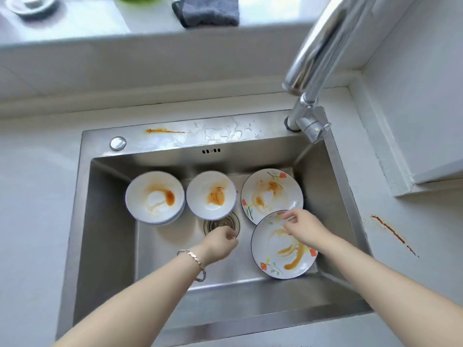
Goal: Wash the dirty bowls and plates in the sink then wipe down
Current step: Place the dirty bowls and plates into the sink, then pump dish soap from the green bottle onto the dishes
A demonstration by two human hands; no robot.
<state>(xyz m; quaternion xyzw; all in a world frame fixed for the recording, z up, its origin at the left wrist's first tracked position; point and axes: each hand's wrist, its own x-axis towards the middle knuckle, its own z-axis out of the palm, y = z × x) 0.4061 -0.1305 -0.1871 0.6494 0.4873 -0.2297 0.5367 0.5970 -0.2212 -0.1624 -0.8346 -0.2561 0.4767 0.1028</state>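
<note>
Reference point: the drain (221,225) in the floor of the sink (107,221).

1. Left hand (220,242): positioned directly over the near edge of the drain. Fingers are loosely curled downward and nothing is visible in the grasp. Contact with the drain cannot be confirmed. A bracelet (194,259) is on the wrist.
2. Right hand (305,229): positioned right of the drain, above the far rim of the near plate (275,256). Fingers are relaxed and slightly bent, with no object held. Whether the fingertips touch the plate cannot be determined.
3. Near plate: lies to the right of the drain and slightly nearer, sauce-smeared, with its far edge overlapping the far plate (270,194).
4. Far plate: right of and beyond the drain, also smeared.
5. Centre bowl (211,195): just beyond the drain, stained orange.
6. Left bowl (155,196): beyond and left of the drain, stained, apparently nested in a second bowl.
7. Faucet (313,71): mounted beyond and right of the drain.
</note>
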